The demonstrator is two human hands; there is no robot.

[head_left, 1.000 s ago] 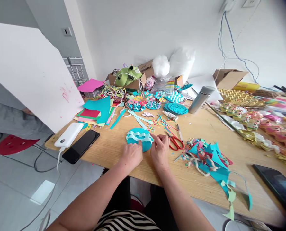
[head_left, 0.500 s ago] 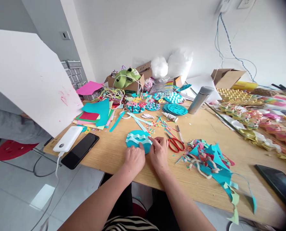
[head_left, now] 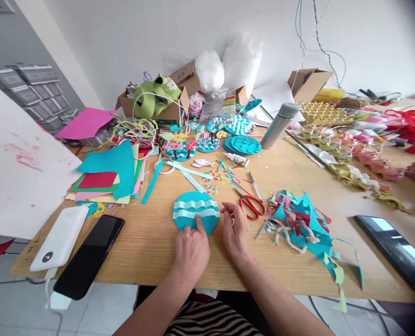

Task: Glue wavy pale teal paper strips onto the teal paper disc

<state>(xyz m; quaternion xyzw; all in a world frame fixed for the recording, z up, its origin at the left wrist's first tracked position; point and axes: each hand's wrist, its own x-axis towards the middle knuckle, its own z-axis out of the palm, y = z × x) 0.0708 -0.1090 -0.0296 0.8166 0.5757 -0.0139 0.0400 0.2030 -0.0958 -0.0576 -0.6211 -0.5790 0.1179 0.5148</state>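
A teal paper disc (head_left: 196,212) with pale wavy strips across it lies on the wooden table (head_left: 151,242) in front of me. My left hand (head_left: 191,249) rests at its near edge, forefinger pressed on the disc and the other fingers curled. My right hand (head_left: 236,229) sits just right of the disc, fingers curled loosely and thumb near forefinger; nothing shows in it. Red-handled scissors (head_left: 251,205) lie a little further right of that hand.
A pile of paper scraps (head_left: 300,224) lies to the right. A black phone (head_left: 88,254) and a white power bank (head_left: 59,237) sit at the left, below a stack of coloured paper (head_left: 113,175). Finished discs (head_left: 242,144), a glue bottle (head_left: 236,159), a steel flask (head_left: 279,125) and boxes stand behind. A tablet (head_left: 392,245) lies far right.
The view tilted down and closer to the table. My right hand came off the disc's right edge and now rests beside it. The left forefinger moved onto the disc.
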